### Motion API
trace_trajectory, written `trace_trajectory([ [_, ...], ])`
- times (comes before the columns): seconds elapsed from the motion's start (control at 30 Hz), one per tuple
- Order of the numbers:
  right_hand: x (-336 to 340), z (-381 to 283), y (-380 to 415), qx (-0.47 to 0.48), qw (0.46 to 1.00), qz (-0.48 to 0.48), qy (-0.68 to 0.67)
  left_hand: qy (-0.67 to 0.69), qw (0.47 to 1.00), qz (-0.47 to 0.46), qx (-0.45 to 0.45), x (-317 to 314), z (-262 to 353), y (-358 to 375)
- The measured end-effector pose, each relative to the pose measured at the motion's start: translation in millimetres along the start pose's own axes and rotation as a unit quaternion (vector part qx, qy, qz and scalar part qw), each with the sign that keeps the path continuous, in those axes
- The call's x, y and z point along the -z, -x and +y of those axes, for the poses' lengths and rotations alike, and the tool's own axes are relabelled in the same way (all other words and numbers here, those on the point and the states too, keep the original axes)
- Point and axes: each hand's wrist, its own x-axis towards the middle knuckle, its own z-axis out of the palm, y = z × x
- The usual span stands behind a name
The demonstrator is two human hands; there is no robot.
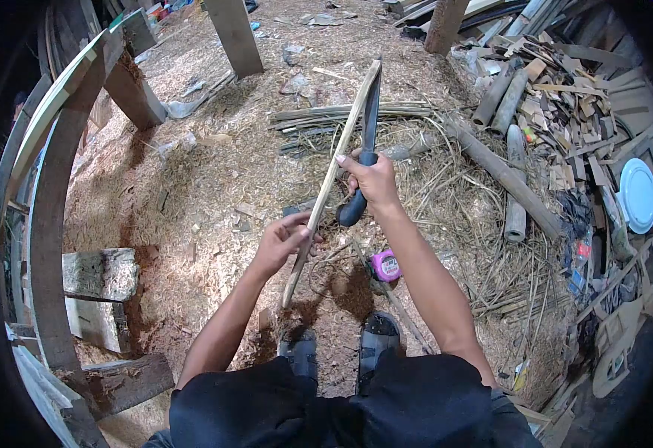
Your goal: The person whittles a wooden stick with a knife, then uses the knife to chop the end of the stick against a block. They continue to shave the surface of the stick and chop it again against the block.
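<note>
A long pale strip of split wood or bamboo [350,133] slants up and away in front of me. My left hand [276,245] is closed around it near its lower end, thumb on one side and fingers passing behind. My right hand [375,181] grips the black handle of a machete [371,119], its blade pointing away from me. The right thumb presses against the strip, and the blade lies alongside the strip's upper part, meeting it near the far tip in this view. Below the right wrist, a pink tape measure [385,266] rests on the ground.
Shavings cover the ground. A bundle of thin strips [326,116] lies ahead, with a long pole [502,175] to its right. Wood offcuts [558,104] and a pale blue plastic lid [638,196] are at right. A curved timber frame [50,224] and thick blocks [99,272] stand left.
</note>
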Motion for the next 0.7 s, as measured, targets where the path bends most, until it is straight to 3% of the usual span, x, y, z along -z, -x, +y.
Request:
trace_trajectory([
  [0.03,-0.3,-0.8,0.7,-0.003,1.0,0.002,-0.013,0.012,1.0,0.012,-0.005,-0.3,6.3,3.1],
  [0.07,-0.6,-0.9,2.1,-0.008,1.0,0.003,-0.026,0.078,0.996,-0.037,-0.003,7.6,5.2,2.6],
  [0.17,1.2,1.6,-0.8,-0.039,0.997,0.016,-0.064,0.042,0.993,-0.1,-0.049,18.4,13.2,7.8],
  [0.23,-0.3,3.0,-0.8,-0.062,0.994,0.022,-0.085,0.067,0.989,-0.13,-0.027,25.9,23.4,10.4],
  [0.3,-2.7,5.9,-0.2,-0.084,0.991,0.028,-0.104,0.012,0.984,-0.157,-0.082,25.6,29.6,9.7],
  [0.37,-6.8,11.9,1.2,-0.123,0.984,0.07,-0.111,0.029,0.991,-0.106,-0.082,15.2,39.4,14.3],
  [0.47,-8.1,17.2,12.5,-0.136,0.986,0.032,-0.092,-0.138,0.96,-0.003,-0.243,5.0,74.3,14.2],
  [0.5,-9.3,17.5,17.8,-0.145,0.987,0.003,-0.071,-0.289,0.871,0.041,-0.395,18.2,78.4,1.9],
  [0.53,-8.2,31.0,16.7,-0.119,0.992,-0.007,-0.05,-0.425,0.733,0.085,-0.524,33.6,84.3,-14.5],
  [0.57,-8.4,32.6,23.0,-0.125,0.991,-0.009,-0.051,-0.42,0.707,0.142,-0.551,36.1,101.4,-22.3],
  [0.6,-8.1,32.1,31.4,-0.125,0.992,-0.01,-0.007,-0.41,0.709,0.156,-0.551,33.5,126.8,-23.6],
  [0.63,-7.9,33.5,37.5,-0.122,0.992,-0.014,0.037,-0.309,0.762,0.163,-0.546,29.9,140.5,-28.9],
  [0.67,-4.3,41.8,45.3,-0.093,0.993,-0.022,0.064,-0.227,0.827,0.194,-0.476,21.1,159.4,-27.1],
  [0.7,-3.0,35.4,57.4,-0.104,0.989,-0.037,0.102,-0.172,0.858,0.168,-0.455,22.8,172.7,-30.2],
])
